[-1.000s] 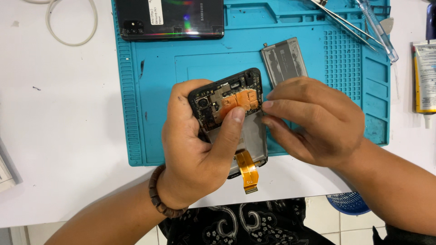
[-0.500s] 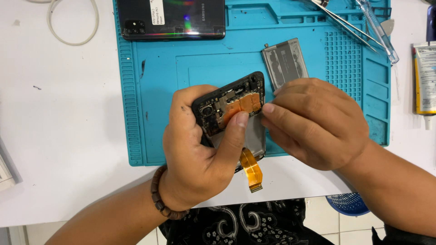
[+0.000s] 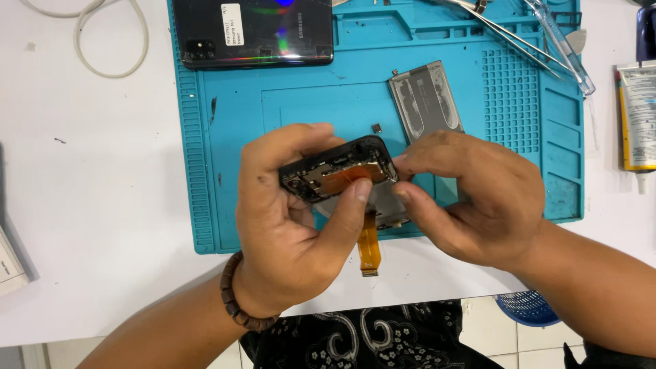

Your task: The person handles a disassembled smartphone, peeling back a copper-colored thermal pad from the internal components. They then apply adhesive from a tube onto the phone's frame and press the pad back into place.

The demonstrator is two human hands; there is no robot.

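Two hands hold an opened phone above a blue mat.

The left hand point(image 3: 287, 225) grips the phone point(image 3: 339, 178) firmly, fingers behind its upper edge and the thumb pressed on the orange ribbon over the dark, exposed boards. The right hand point(image 3: 471, 198) pinches the phone's right edge between thumb and forefinger. A flat orange flex cable point(image 3: 369, 247) hangs down from the phone. The phone is lifted over the ribbed rubber mat point(image 3: 225, 171). On the mat lie a grey rectangular battery point(image 3: 425, 100), a glossy black back cover point(image 3: 253, 31) and thin metal tweezers point(image 3: 509, 34).
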